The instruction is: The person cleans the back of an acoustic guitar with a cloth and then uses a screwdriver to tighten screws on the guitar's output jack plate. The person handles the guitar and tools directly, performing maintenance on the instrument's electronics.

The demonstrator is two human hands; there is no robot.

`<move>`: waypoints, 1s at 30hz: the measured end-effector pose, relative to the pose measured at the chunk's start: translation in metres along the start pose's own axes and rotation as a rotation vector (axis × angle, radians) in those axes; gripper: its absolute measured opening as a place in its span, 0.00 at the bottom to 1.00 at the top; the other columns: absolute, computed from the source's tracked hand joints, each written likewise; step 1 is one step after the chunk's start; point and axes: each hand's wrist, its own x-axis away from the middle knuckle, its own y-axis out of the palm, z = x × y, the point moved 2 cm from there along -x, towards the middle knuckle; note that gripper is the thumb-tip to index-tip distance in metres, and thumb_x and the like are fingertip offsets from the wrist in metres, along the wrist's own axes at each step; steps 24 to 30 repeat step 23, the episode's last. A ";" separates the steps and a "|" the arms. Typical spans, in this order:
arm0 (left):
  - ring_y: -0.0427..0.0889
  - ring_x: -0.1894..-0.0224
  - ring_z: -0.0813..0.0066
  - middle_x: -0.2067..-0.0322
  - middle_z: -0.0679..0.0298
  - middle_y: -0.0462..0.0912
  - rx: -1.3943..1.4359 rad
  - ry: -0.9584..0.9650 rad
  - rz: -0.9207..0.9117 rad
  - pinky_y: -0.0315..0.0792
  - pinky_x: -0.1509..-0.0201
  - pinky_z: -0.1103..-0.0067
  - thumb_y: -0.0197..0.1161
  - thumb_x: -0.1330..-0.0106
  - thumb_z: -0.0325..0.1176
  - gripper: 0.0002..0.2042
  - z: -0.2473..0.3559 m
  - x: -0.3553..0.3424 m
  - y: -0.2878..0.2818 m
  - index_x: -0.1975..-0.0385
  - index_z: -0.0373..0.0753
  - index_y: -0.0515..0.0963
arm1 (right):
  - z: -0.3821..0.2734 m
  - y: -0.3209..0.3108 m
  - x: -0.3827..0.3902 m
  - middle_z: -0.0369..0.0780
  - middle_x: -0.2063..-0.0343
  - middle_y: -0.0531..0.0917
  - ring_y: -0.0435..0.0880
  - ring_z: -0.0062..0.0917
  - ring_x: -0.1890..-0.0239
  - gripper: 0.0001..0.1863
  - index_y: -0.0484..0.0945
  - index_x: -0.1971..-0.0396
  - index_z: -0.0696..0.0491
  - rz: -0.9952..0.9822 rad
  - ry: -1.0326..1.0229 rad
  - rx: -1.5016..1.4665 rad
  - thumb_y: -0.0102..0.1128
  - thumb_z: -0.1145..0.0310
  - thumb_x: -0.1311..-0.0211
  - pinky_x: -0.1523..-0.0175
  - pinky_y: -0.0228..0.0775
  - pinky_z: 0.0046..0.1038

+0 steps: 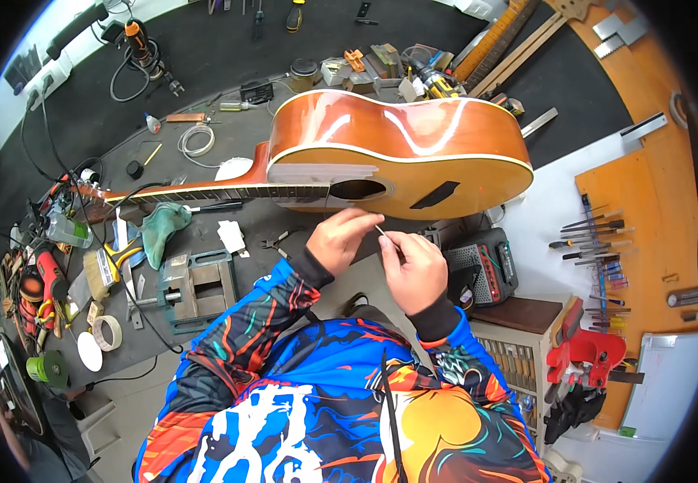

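Note:
An acoustic guitar [397, 211] lies on its side on the bench, its orange-brown top and sound hole facing me and its neck pointing left. A dark pickguard [435, 196] sits beside the sound hole. Just in front of the body, my two hands are close together. My right hand [415, 272] pinches a thin, light-coloured stick-like piece [379, 230] between thumb and forefinger. My left hand [339, 241] is closed with its fingers bent toward that piece; whatever it grips is too small or hidden to name.
A vise [198, 290] stands on the bench left of my arm, near a green cloth [162, 229], a brush [101, 272] and pliers [279, 243]. Cables trail across the left side. A power drill [437, 83] lies behind the guitar; a cabinet [514, 358] stands at right.

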 end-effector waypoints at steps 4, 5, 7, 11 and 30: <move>0.85 0.65 0.60 0.66 0.53 0.84 0.388 -0.650 0.243 0.78 0.57 0.75 0.53 0.33 0.20 0.13 -0.038 -0.003 0.022 0.52 0.35 0.78 | 0.010 0.011 -0.008 0.40 0.77 0.80 0.81 0.34 0.71 0.09 0.81 0.61 0.55 -0.039 0.052 -0.095 0.63 0.68 0.41 0.63 0.72 0.35; 0.85 0.66 0.60 0.67 0.53 0.84 0.262 -0.656 0.249 0.78 0.56 0.75 0.53 0.33 0.21 0.12 -0.043 -0.003 0.026 0.52 0.34 0.78 | 0.018 0.010 -0.007 0.40 0.75 0.82 0.82 0.35 0.71 0.09 0.81 0.62 0.55 -0.052 0.051 -0.112 0.64 0.68 0.41 0.64 0.73 0.35; 0.85 0.67 0.61 0.69 0.53 0.85 0.006 -0.666 0.259 0.77 0.56 0.75 0.53 0.31 0.24 0.12 -0.056 -0.002 0.031 0.52 0.34 0.78 | 0.037 0.006 0.000 0.41 0.75 0.81 0.82 0.30 0.73 0.10 0.81 0.60 0.57 -0.092 0.031 -0.135 0.64 0.71 0.42 0.66 0.74 0.30; 0.81 0.71 0.79 0.72 0.59 0.85 -0.156 -0.615 0.387 0.74 0.64 0.79 0.51 0.28 0.25 0.10 -0.071 -0.006 0.046 0.54 0.33 0.79 | 0.092 -0.006 0.024 0.43 0.74 0.82 0.83 0.29 0.74 0.10 0.81 0.62 0.60 -0.179 0.116 -0.262 0.64 0.74 0.42 0.66 0.74 0.27; 0.82 0.65 0.66 0.69 0.56 0.83 -0.645 -0.476 -0.289 0.74 0.61 0.69 0.59 0.37 0.30 0.06 -0.115 -0.029 0.026 0.66 0.36 0.80 | 0.262 -0.058 0.055 0.45 0.72 0.83 0.84 0.37 0.70 0.09 0.82 0.63 0.58 -0.209 0.294 -0.387 0.62 0.71 0.42 0.63 0.75 0.32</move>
